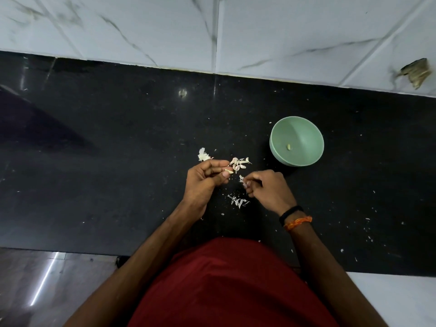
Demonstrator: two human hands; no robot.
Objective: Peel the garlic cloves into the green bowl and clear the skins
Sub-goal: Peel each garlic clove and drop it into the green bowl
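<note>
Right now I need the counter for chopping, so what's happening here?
A person is peeling garlic over the black countertop. The left hand pinches a garlic clove, and the right hand pinches a bit of skin. One peeled clove lies in the green bowl. Loose garlic skins lie scattered around the hands, not yet cleared.

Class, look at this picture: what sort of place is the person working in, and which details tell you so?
Most likely a home kitchen. A polished black stone countertop runs along a wall of white marble-look tiles, and a green bowl holding one peeled garlic clove stands beside scattered garlic skins.
</note>
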